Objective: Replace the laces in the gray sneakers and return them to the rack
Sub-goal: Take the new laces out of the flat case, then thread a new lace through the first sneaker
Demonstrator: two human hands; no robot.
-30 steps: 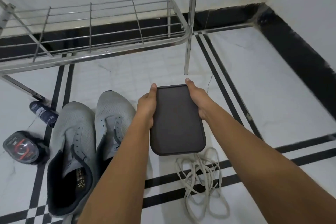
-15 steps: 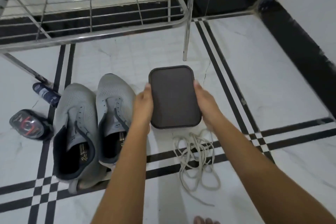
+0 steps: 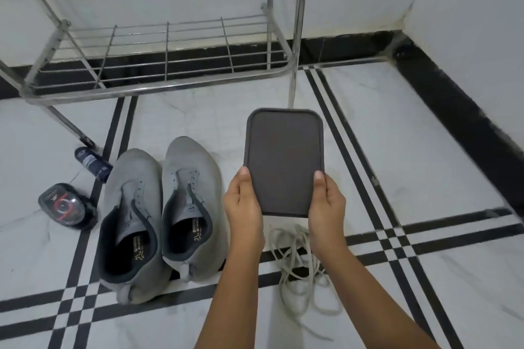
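Note:
Two gray sneakers without laces stand side by side on the floor, toes toward the metal rack. A loose heap of pale laces lies on the tiles to their right. Above the floor between them I hold a dark brown rectangular tray by its near end. My left hand grips its left edge, thumb on top. My right hand grips its right edge in the same way.
A dark spray bottle lies by the rack's left leg. A small black case with a clear red-marked lid sits left of the sneakers. White walls with a black skirting meet in a corner at the far right.
The tray has slid forward in my hands, so both now grip its near end instead of its far corners. My view tilted up, showing more of the rack.

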